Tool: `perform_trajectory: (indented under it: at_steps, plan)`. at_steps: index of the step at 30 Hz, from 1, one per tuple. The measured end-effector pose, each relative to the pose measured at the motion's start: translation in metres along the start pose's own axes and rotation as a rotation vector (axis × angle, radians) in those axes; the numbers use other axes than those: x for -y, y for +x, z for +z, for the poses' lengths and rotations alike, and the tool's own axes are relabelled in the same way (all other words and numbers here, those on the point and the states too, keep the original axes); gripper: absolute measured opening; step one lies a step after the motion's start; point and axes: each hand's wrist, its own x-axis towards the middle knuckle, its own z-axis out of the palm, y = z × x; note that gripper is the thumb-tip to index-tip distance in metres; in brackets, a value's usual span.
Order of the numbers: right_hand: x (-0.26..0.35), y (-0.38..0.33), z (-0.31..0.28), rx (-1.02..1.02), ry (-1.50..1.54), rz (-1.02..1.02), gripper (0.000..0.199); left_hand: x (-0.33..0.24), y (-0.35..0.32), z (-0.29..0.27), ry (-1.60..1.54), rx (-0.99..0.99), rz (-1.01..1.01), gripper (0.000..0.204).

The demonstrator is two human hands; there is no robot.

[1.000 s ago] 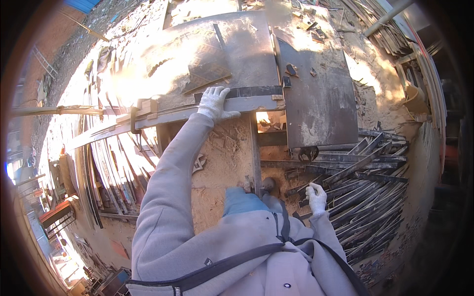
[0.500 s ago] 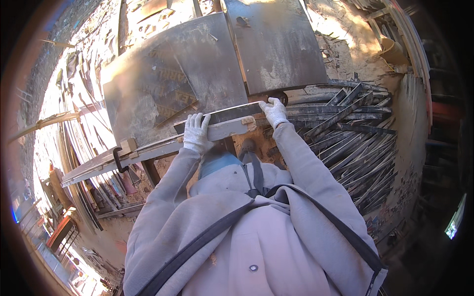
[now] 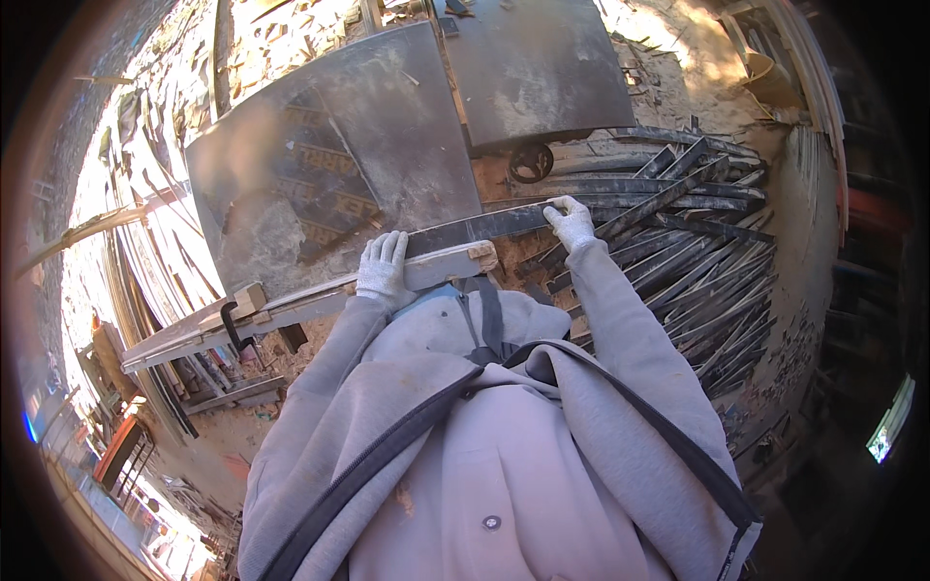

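A narrow dark wooden strip lies slantwise along the near edge of the large worn panel, its right end reaching past the panel. My right hand, in a pale glove, pinches that right end between thumb and fingers. Also gloved, my left hand rests with its fingers stretched out at the strip's left end, over the grey rail on the near side. What lies under the left palm is hidden.
A second dark panel stands behind to the right, with a black wheel below its near edge. A heap of dark strips fills the right side. At the rail's left are a dark clamp and a small wooden block.
My right hand has moved to the right with the strip in it, and the strip has slid rightward past my left hand. My left hand stays on the rail.
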Motion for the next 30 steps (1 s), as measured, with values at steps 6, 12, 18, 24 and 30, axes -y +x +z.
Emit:
perform_trajectory:
  at_steps: [6, 12, 18, 24, 30]
  plan:
    - [-0.007, 0.009, 0.012, -0.124, -0.127, -0.135, 0.050, 0.001, 0.009, -0.010, -0.048, -0.009, 0.001, 0.108]
    - [0.008, -0.020, -0.007, -0.101, -0.945, -0.805, 0.079, -0.012, 0.005, -0.014, -0.038, 0.003, -0.060, 0.104]
    - [0.003, 0.028, -0.001, -0.139, -0.971, -1.063, 0.062, -0.006, 0.021, -0.014, 0.032, -0.045, -0.063, 0.101]
    - [0.022, 0.044, 0.008, -0.157, -0.938, -1.102, 0.060, -0.012, 0.023, -0.021, 0.038, -0.133, -0.082, 0.100]
    - [0.031, 0.063, 0.022, -0.261, -0.961, -1.140, 0.059, -0.001, 0.024, -0.013, 0.096, -0.231, -0.080, 0.102]
